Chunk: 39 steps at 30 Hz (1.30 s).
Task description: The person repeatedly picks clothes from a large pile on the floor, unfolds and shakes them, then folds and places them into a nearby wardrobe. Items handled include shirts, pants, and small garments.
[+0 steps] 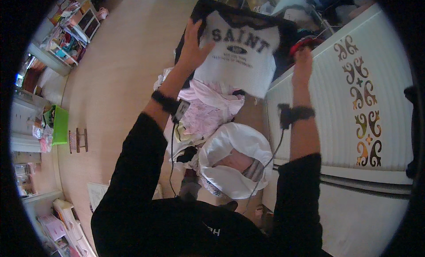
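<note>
A white shirt [232,66] with dark printed lettering lies spread over a black surface [212,5] in front of me; whether that is cloth or a board I cannot tell. My left hand [196,46] rests at the shirt's left side, fingers apart, with no object visible in it. On the right, my right hand [302,59] closes on a red object [304,44], blurred and partly hidden by the fingers. Below the shirt hangs a heap of pink clothing [207,111]. Nearer my body stands a round basket [245,137] with a white lining and clothes inside.
A white ribbed cabinet [325,107] with scroll cut-outs borders the right side. Piled items [298,18] crowd the far right. On the left floor [109,74] are a small wooden stool [78,140] and a green bin [60,124]. Cables run from both wrist straps.
</note>
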### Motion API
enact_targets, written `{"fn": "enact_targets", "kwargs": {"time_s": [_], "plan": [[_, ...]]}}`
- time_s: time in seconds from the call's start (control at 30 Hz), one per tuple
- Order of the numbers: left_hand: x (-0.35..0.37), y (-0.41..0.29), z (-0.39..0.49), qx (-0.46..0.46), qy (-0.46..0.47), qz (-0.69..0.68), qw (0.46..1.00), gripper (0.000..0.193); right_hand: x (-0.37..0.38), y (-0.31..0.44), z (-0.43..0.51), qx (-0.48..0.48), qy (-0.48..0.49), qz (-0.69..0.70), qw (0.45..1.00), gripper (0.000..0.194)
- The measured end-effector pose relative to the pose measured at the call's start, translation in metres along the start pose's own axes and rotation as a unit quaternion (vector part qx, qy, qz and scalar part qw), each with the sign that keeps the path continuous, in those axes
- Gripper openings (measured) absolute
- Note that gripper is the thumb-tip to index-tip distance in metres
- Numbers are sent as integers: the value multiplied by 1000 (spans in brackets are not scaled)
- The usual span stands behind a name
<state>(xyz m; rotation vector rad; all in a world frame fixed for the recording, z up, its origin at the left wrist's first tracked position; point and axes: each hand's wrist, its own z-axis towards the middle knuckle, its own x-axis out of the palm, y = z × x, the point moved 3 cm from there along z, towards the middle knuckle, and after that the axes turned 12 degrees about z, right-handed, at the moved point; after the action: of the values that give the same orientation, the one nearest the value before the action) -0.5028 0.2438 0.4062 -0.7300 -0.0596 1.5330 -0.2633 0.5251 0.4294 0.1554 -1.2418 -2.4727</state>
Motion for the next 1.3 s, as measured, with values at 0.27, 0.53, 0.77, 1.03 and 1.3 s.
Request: {"fn": "enact_targets", "kwargs": {"time_s": [0.27, 0.53, 0.77, 1.03, 1.3], "plan": [[-77, -4, -212, -301, 260, -60, 915, 49, -109, 5, -220, 249, 263, -106, 926, 28], [-139, -173, -218, -231, 372, 8, 899, 28, -248, -9, -243, 419, 341, 50, 840, 29], [4, -169, -401, -211, 526, -27, 823, 32, -343, -99, -389, 506, 354, 20, 786, 32], [132, -117, -669, -145, 657, 1, 740, 42, -343, -292, -651, 299, 573, -163, 746, 28], [204, -76, -850, -31, 814, -80, 575, 49, -349, -394, -760, 79, 609, -380, 691, 53]]}}
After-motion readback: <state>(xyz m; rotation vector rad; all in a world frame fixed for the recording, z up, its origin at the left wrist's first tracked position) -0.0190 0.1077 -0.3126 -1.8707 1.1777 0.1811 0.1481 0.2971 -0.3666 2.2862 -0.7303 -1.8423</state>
